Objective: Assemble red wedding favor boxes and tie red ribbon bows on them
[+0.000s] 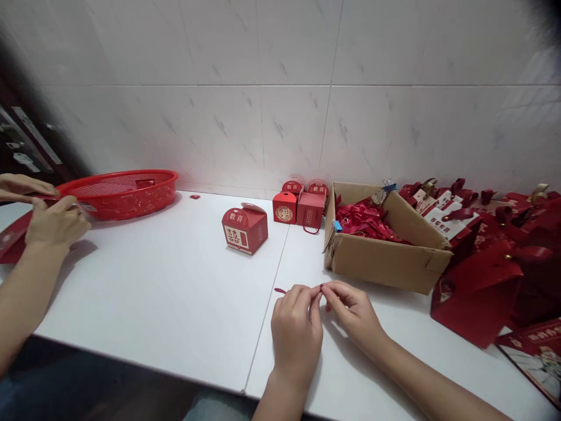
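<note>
My left hand (298, 321) and my right hand (353, 310) meet fingertip to fingertip above the white table, in front of the cardboard box (385, 263). Both pinch a thin dark red ribbon (279, 290), whose end sticks out to the left of my left hand; most of it is hidden by the fingers. The box holds a pile of red ribbons (366, 221). A red gift box (244, 229) with its top flaps folded up stands beyond my hands to the left.
Small red boxes (311, 209) stand by the wall. Many red bags (482, 286) crowd the right side, beside a printed sheet (537, 356). At the left, a co-worker's hands (56, 225) hold red card near a red basket (131, 204). The white table's (175, 304) front edge runs below.
</note>
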`<state>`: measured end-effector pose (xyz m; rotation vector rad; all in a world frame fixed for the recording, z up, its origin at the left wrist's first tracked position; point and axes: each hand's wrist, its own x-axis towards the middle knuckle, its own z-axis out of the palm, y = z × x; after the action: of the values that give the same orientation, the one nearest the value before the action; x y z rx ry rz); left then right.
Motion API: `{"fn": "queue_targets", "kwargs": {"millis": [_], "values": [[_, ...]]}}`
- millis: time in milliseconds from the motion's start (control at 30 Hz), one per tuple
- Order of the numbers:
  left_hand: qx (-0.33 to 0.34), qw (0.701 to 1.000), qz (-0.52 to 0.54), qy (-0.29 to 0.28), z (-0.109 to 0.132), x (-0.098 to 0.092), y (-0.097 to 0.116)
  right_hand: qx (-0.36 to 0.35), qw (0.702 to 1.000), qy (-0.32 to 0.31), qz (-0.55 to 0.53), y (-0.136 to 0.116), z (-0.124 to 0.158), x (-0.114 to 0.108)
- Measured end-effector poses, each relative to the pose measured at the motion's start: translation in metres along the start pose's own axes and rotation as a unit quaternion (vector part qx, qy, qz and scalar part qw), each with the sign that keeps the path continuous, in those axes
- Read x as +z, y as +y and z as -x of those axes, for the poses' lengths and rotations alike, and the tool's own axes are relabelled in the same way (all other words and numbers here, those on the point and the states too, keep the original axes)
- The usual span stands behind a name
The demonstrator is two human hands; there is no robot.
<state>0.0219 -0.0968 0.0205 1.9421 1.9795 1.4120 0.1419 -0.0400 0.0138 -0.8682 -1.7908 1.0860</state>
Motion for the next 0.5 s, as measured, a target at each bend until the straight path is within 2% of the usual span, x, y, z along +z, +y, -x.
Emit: {"fn": "queue_targets", "kwargs": {"millis": [167, 500], "values": [[-0.009, 1.0, -0.002, -0.014, -0.001, 0.0015, -0.0011, -0.032, 0.998, -0.017, 0.054, 0.0019, -0.0018, 0.003], [-0.026, 0.999, -0.025, 0.008, -0.0013, -0.0022, -0.0008, -0.096, 0.986, -0.039, 0.13, 0.0048, -0.0004, 0.0076]]}}
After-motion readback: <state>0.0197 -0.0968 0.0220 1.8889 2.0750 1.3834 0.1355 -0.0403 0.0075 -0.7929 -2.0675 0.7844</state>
